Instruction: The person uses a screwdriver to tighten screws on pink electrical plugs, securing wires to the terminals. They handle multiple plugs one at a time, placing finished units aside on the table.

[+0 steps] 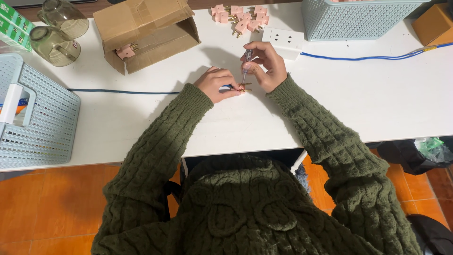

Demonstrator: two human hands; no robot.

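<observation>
On the white tabletop (358,99), about midway between its left and right edges and nearer the far edge than the near one, the left hand (216,84) pinches a small pink plug adapter (243,88) with brass prongs, holding it down on the surface. The right hand (265,66) is closed around a slim screwdriver (246,65) held nearly upright — its tip comes down onto the adapter, right beside the left fingertips. Both arms wear a thick dark green knitted sweater (245,208).

Just beyond the right hand, near the far edge, lies a white power strip (283,40) with a blue cable (373,57) running off toward the right edge. Beside the strip, further toward the far edge, sits a loose pile of pink adapters (240,18) of the same kind. Left of that pile stands an open cardboard box (146,33) tipped on its side — one more pink adapter (125,51) lies in its mouth. Two upturned glass jars (55,32) stand in the far left corner. A pale blue perforated basket (42,118) rests at the left edge, and a second blue basket (354,19) sits at the far edge toward the right, with a small brown box (433,23) at the far right corner
</observation>
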